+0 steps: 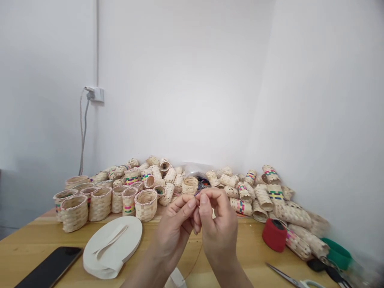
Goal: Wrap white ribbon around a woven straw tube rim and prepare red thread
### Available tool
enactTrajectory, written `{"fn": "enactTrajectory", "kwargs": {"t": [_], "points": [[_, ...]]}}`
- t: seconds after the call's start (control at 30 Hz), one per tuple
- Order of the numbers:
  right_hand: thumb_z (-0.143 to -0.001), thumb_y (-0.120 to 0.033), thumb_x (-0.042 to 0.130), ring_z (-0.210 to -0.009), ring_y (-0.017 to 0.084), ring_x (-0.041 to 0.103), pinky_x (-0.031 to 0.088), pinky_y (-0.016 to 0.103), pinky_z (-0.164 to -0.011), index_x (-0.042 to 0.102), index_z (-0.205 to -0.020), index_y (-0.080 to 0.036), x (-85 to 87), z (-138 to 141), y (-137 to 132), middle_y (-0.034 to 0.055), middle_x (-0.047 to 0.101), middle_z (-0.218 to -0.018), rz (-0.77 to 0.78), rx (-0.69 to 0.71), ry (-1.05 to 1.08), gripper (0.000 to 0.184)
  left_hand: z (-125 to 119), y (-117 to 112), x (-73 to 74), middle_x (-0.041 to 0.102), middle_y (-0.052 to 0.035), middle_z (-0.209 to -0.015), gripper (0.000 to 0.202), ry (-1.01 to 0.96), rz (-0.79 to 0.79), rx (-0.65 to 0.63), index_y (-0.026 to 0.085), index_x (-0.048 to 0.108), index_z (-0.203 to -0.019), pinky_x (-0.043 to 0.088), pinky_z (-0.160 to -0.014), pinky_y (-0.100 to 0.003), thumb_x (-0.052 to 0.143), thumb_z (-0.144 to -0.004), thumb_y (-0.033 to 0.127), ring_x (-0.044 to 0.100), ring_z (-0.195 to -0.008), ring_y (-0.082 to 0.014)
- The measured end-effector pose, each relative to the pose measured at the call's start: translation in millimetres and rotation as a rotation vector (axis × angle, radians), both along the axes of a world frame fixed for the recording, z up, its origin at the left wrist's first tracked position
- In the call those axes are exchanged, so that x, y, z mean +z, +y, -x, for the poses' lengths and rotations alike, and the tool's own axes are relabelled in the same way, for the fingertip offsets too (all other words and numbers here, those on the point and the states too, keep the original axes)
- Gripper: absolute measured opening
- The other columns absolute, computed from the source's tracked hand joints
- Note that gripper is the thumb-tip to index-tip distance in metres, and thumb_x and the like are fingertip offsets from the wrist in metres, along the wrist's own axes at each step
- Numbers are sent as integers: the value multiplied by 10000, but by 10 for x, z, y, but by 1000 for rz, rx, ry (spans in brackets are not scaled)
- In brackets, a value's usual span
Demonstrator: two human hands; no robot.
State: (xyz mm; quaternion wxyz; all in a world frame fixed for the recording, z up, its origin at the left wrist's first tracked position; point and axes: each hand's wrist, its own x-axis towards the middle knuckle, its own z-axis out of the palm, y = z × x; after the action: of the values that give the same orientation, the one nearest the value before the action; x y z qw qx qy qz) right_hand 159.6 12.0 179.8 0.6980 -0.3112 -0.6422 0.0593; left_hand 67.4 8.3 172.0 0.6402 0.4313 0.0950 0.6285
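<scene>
Both my hands are raised together above the wooden table (33, 244), fingertips meeting. My left hand (175, 230) pinches thumb and forefinger closed against the fingers of my right hand (217, 230), which is also pinched. Something very small and dark sits between the fingertips; I cannot make out what it is. A thin thread or wire (196, 258) seems to trail down from the hands toward the table. Just beyond the hands lies a heap of small woven baskets (146, 205), some with coloured bands.
A white roll of flat tape (115, 244) lies left of my hands, a dark phone (49, 269) at the near left. A red spool (274, 235), green tape roll (337, 253) and scissors (295, 280) sit right. White walls meet behind; a wall plug and cable (94, 94) hang left.
</scene>
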Motion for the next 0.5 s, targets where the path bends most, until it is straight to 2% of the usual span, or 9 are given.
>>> {"fn": "enactTrajectory", "kwargs": {"t": [0.07,0.23,0.5], "points": [[-907,-290,465,-571,118,568,453,228,-533,536,-821,-204,7,-17,2,-14,592,-681,-1,-11,-20,141,-1,18,-15,547,17,-536,224,-3,10,-5,114,607,-687,352,-471,-151,701,-790,290,461,-473,-57],[-910,-273,462,-472,93,528,428,199,-475,527,-800,-199,14,-49,-7,-49,552,-589,20,24,-18,148,-18,29,-51,550,12,-536,205,-16,12,-27,114,604,-708,343,-470,-150,666,-823,272,456,-475,-59],[-902,-265,465,-616,127,590,454,236,-588,542,-786,-200,19,-75,-34,-15,596,-683,0,0,-51,153,-30,7,-59,547,12,-519,222,-45,36,-46,116,584,-673,340,-472,-149,667,-823,259,458,-467,-61]]}}
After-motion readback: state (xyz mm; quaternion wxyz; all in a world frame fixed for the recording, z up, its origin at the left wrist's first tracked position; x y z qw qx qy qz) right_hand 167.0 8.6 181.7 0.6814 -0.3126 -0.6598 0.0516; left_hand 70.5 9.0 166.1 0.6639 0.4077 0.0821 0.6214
